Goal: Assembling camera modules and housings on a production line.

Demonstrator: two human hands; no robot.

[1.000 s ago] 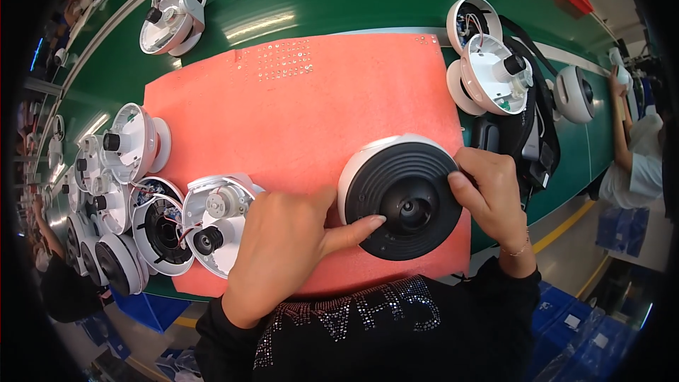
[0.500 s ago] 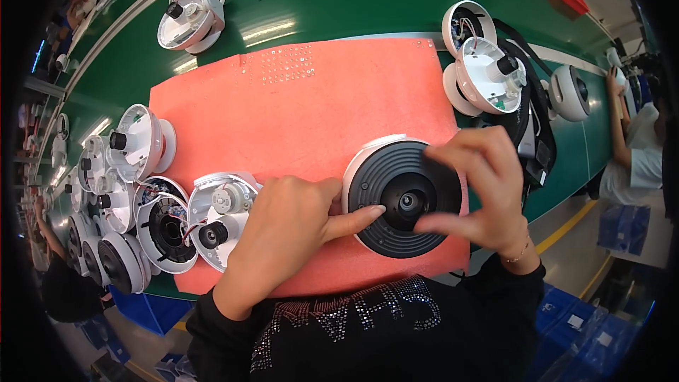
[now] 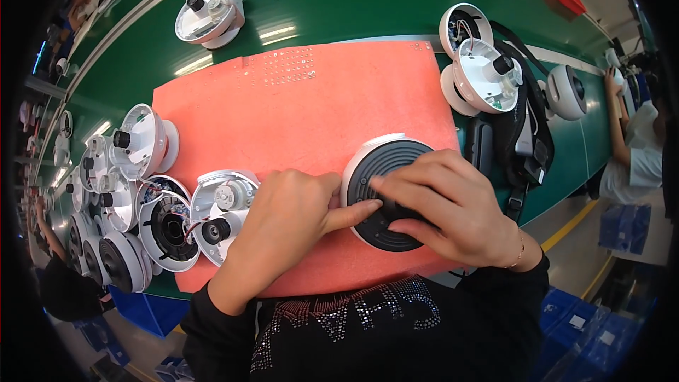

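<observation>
Black long-sleeved top (image 3: pixel 453 332), glittering lettering (image 3: pixel 396 309), thin bracelet (image 3: pixel 521 251)

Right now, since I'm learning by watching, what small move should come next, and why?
Probably gently closing the right hand over the middle of the black ridged face. Its thumb and fingers are already spread there, though whether they grip anything is hidden, and the left hand seems to steady the round white housing, its thumb lying on the face.

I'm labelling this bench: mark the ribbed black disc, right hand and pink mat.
Ribbed black disc (image 3: pixel 380 160), head view: upper-left ribs.
Right hand (image 3: pixel 461 213), head view: its back.
Pink mat (image 3: pixel 304 127), head view: bare middle.
</observation>
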